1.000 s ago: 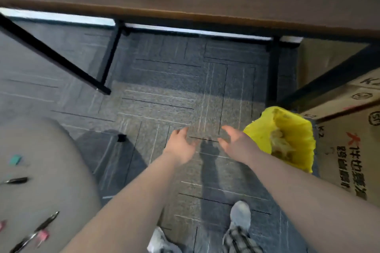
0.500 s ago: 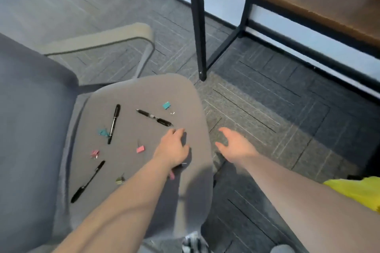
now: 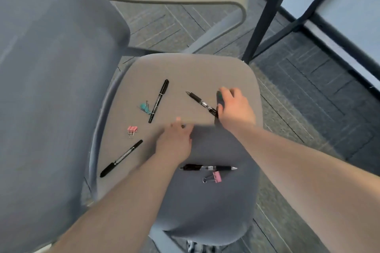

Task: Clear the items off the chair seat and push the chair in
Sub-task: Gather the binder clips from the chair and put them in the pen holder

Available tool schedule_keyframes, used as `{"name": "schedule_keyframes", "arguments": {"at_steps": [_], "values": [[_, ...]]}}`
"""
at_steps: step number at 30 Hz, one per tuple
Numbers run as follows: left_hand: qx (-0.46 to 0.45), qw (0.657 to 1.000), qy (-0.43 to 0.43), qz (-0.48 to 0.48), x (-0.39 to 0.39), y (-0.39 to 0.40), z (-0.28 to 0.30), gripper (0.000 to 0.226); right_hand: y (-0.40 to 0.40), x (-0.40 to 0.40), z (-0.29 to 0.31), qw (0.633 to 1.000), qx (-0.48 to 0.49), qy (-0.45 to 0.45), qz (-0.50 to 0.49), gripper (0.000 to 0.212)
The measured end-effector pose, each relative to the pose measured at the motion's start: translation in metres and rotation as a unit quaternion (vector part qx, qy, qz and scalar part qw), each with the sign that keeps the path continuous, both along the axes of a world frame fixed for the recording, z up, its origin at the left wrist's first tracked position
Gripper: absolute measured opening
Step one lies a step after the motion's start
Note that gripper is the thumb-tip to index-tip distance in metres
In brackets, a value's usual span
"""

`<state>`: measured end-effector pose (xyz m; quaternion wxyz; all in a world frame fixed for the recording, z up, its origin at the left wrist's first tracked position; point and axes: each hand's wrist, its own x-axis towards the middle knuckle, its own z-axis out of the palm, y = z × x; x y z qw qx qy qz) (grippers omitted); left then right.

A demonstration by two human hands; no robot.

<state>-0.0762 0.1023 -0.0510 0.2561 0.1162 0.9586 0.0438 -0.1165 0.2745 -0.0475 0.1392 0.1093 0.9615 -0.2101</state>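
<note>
Both bare arms reach forward and down. The left hand [image 3: 174,139] is palm-down, fingers curled. The right hand [image 3: 234,109] cups downward.

Four pens lie on the chair seat [image 3: 185,72]: one marker [image 3: 158,100] near the middle, another marker [image 3: 121,158] toward the backrest side, one click pen [image 3: 200,102] partly under a hand, one click pen [image 3: 208,168] near the front. Three binder clips show: one teal clip [image 3: 144,107], one pink clip [image 3: 132,130], another pink clip [image 3: 213,177] (a fourth may sit under the fingers; too blurred to tell). Two hands are in view.
</note>
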Motion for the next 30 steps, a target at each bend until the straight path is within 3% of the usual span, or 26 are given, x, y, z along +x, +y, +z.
{"name": "schedule_keyframes", "arguments": {"at_steps": [6,8,14,17,22,25,30], "values": [[-0.003,0.999,-0.013,-0.035,-0.01,0.001,-0.003,0.023,-0.005,-0.022,-0.013,0.998,0.059,-0.022,0.013,0.027],[-0.007,0.999,-0.032,-0.032,-0.011,-0.001,-0.001,0.021,-0.009,-0.019,-0.011,0.999,0.038,-0.036,0.005,0.025],[0.018,0.994,-0.038,0.097,-0.012,-0.018,0.015,0.014,-0.027,-0.004,0.002,1.0,-0.024,-0.014,-0.005,0.015],[0.037,0.984,-0.003,0.176,-0.016,-0.04,0.026,0.023,-0.042,-0.007,0.012,0.999,-0.04,-0.029,0.007,0.011],[0.04,0.963,0.053,0.263,-0.02,-0.086,0.033,0.018,-0.062,-0.006,0.025,0.995,-0.071,-0.061,0.021,0.014],[0.061,0.954,0.076,0.282,-0.017,-0.106,0.028,0.015,-0.062,0.021,0.023,0.992,-0.057,-0.09,0.064,0.025],[0.043,0.966,0.032,0.251,-0.011,-0.113,0.021,0.037,-0.049,0.077,0.023,0.976,-0.039,-0.177,0.123,0.024]]}}
